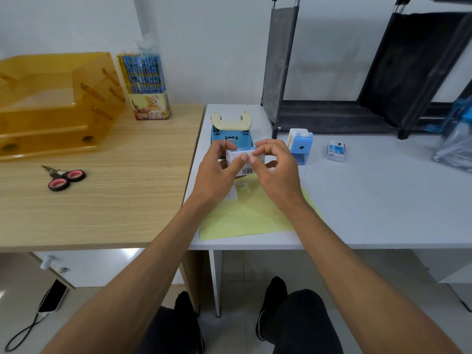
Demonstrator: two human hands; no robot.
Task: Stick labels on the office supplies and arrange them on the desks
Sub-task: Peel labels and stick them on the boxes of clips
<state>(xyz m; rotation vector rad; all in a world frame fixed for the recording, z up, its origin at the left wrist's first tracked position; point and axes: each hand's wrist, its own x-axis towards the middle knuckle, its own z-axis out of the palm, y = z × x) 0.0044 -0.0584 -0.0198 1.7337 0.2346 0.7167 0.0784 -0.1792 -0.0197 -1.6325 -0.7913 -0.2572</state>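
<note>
At the centre of the frame the left hand (217, 171) grips a small white box (237, 156), fingers curled round it; the right hand (275, 169) pinches its front face; the box hangs above a yellow label sheet (245, 218) on the white desk (370, 200); a blue hole punch (231, 130) stands behind; scissors (63, 178) lie at left on the wooden desk (115, 200).

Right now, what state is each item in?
White box: held by left hand and right hand.
Scissors: closed, lying flat.
Pencil sharpener: upright, untouched.
Small blue-and-white box: upright, untouched.
Yellow sheet: flat on the white desk.
Pencil pack: upright.
</note>
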